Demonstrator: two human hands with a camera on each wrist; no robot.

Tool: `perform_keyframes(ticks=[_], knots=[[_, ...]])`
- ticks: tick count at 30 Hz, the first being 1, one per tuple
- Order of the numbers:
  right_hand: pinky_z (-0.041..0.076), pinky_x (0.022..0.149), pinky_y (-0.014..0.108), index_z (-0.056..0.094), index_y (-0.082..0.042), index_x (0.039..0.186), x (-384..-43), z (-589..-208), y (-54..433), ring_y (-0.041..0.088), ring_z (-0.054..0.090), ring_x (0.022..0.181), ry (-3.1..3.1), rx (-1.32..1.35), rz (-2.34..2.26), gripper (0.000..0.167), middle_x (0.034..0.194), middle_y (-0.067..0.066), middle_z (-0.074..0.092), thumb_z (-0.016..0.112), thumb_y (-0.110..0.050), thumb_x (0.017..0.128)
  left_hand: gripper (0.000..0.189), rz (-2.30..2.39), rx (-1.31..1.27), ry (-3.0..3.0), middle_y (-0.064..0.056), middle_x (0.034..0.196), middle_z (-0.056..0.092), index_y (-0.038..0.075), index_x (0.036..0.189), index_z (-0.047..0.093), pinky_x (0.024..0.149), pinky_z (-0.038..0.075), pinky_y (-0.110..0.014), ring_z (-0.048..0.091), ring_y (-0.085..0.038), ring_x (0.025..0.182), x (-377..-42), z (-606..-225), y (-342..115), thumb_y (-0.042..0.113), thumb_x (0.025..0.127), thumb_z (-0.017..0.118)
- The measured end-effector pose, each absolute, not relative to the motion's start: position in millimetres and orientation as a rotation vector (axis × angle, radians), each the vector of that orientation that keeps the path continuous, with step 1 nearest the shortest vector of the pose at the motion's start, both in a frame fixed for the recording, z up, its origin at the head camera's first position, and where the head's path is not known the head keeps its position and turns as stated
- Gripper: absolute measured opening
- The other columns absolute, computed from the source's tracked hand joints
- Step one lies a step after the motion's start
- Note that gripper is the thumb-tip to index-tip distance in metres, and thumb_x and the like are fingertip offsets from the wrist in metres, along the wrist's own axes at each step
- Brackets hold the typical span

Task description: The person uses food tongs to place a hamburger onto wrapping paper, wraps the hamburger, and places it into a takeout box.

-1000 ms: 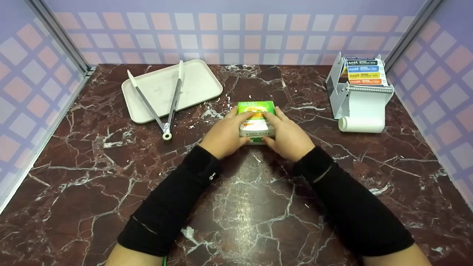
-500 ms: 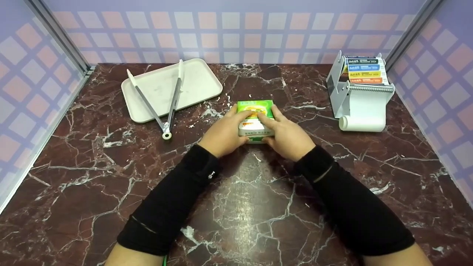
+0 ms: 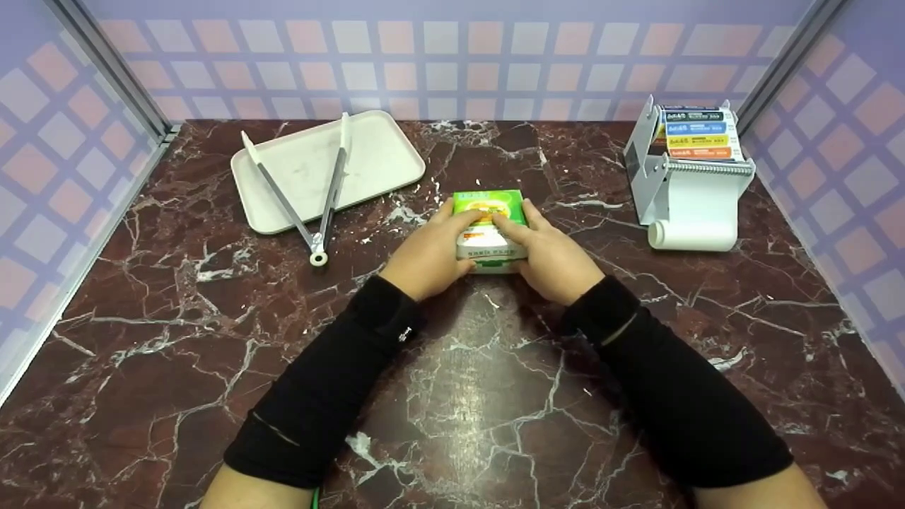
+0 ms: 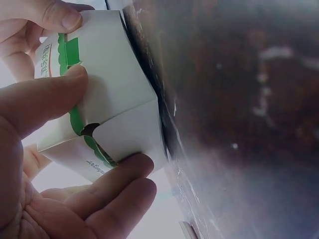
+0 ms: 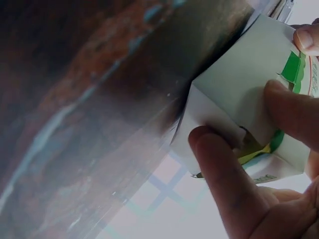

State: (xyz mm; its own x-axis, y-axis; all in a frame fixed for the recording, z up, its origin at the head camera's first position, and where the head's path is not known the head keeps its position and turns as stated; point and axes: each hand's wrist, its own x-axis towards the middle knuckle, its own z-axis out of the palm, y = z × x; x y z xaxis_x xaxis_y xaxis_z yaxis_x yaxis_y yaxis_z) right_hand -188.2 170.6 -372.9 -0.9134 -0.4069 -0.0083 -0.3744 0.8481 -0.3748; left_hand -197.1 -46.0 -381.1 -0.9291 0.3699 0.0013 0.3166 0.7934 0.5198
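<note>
A small cardboard takeaway box (image 3: pixel 489 244), green and white with an orange print on its lid, sits on the table between both hands. My left hand (image 3: pixel 428 256) grips its left side, index finger on the lid and thumb at the front. From the right, my right hand (image 3: pixel 558 258) holds it likewise, its index finger on the lid near the left one. In the left wrist view the thumb presses by the green scalloped lid edge (image 4: pixel 75 119), with other fingers along the side wall. The right wrist view has a small gap (image 5: pixel 249 144) at the box corner, beside a finger.
White-tipped metal tongs (image 3: pixel 332 191) lie spread across a cream tray (image 3: pixel 382 162) at back left. At back right stands a label dispenser (image 3: pixel 647 177) with several coloured label rolls and a white paper roll (image 3: pixel 693 237). Patterned walls (image 3: pixel 488 71) enclose the dark marbled table (image 3: pixel 466 367).
The right index finger has slid slightly left over the lid. The right thumb has drawn back to the right along the box front. The box stays in nearly the same place.
</note>
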Motion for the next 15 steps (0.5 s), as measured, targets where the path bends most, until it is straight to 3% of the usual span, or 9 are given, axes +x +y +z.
perform_keyframes(ticks=[8,15], knots=[[0.037,0.124,0.057,0.039,-0.029,0.163,-190.4,-370.6,173.9,0.054,0.04,0.148,2.906,-0.622,-0.558,0.083,0.173,0.03,0.012,0.081,-0.022,0.092,0.077,0.821,0.568,2.878,-0.024,0.174,0.02,0.028,0.16,0.045,0.117,0.046,-0.058,0.049,-0.047,0.145,-197.3,-383.0,-45.7,0.019,0.092,0.08],[0.043,0.119,0.059,0.039,-0.03,0.162,-189.6,-371.3,173.7,0.056,0.045,0.143,2.906,-0.615,-0.505,0.077,0.17,0.033,0.016,0.076,-0.016,0.096,0.077,0.789,0.553,2.878,-0.023,0.174,0.018,0.03,0.16,0.045,0.114,0.05,-0.057,0.052,-0.047,0.142,-196.3,-382.2,-45.0,0.016,0.092,0.079]])
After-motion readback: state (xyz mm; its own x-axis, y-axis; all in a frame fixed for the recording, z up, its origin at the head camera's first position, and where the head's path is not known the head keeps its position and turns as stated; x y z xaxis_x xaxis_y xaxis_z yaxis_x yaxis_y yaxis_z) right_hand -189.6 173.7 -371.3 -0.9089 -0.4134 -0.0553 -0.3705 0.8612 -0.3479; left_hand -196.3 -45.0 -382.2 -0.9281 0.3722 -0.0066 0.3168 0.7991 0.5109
